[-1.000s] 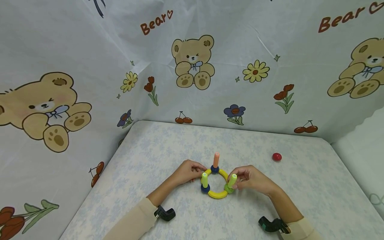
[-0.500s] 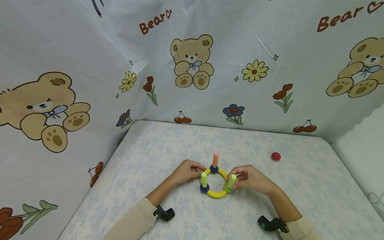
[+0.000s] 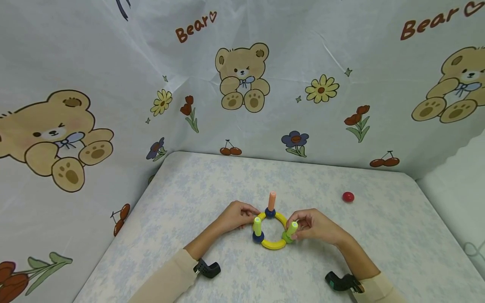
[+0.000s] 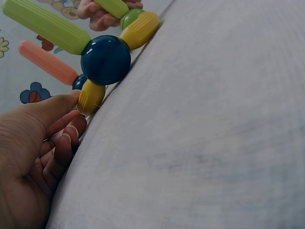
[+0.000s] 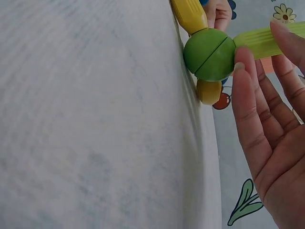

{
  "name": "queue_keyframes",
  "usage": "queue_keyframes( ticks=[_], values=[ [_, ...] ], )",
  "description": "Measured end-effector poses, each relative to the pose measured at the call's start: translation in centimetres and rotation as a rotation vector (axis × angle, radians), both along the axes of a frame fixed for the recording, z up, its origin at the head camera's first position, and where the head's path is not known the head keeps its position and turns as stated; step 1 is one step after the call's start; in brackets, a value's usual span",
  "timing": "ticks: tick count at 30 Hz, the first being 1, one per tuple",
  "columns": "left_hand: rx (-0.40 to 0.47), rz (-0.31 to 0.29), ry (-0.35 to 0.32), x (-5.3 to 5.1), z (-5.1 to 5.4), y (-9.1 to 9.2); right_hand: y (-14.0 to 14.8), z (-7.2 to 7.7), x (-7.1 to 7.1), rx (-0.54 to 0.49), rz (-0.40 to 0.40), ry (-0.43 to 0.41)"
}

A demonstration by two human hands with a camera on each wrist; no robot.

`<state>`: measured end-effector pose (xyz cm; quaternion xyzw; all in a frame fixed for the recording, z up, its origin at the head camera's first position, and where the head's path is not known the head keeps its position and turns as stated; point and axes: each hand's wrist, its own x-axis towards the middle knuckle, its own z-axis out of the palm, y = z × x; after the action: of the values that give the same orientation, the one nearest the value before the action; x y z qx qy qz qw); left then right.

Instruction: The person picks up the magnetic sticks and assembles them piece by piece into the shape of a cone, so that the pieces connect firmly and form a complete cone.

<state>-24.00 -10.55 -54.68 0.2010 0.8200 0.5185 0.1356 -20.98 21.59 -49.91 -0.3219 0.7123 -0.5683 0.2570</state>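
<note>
A ring of curved yellow rods joined by balls lies on the table, several rods in all. From its rear navy ball rises an orange stick. The left navy ball bears a light green stick. My left hand pinches the left yellow rod between thumb and finger. At the ring's right, my right hand holds another light green stick by its base, with fingertips against the green ball. That stick leans to the right.
A small red ball lies farther back on the right of the table. Behind stands a bear-print cloth. Black wrist cameras are strapped on the left and right forearms.
The right green stick leans slightly more to the right than before. Both hands keep their hold in nearly the same place, and the head view has shifted a little.
</note>
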Motion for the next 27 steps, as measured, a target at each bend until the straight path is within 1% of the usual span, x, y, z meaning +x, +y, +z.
queue_keyframes(
  ticks=[9,13,17,19,21,23,24,27],
  values=[
    [0.008,-0.010,-0.004,-0.1,0.0,0.0,0.7,0.1,-0.3,0.055,0.006,0.037],
    [0.014,-0.011,-0.010,-0.1,0.0,-0.1,1.6,0.7,-0.6,0.126,-0.046,0.066],
    [0.012,-0.010,0.000,-0.1,0.3,0.0,2.7,1.4,-1.0,0.210,-0.145,0.134],
    [0.010,-0.009,0.005,-0.2,0.4,0.0,3.2,1.6,-1.3,0.237,-0.224,0.175],
    [0.008,-0.007,0.008,-0.2,0.5,0.0,3.9,1.7,-1.5,0.250,-0.322,0.203],
    [0.007,-0.005,0.008,-0.2,0.5,0.0,4.6,1.7,-1.6,0.256,-0.424,0.207],
    [0.006,-0.005,0.007,-0.1,0.4,0.0,5.1,1.7,-1.7,0.252,-0.462,0.206],
    [0.006,-0.008,0.007,0.0,0.2,-0.1,6.6,1.5,-1.9,0.235,-0.547,0.210]
  ],
)
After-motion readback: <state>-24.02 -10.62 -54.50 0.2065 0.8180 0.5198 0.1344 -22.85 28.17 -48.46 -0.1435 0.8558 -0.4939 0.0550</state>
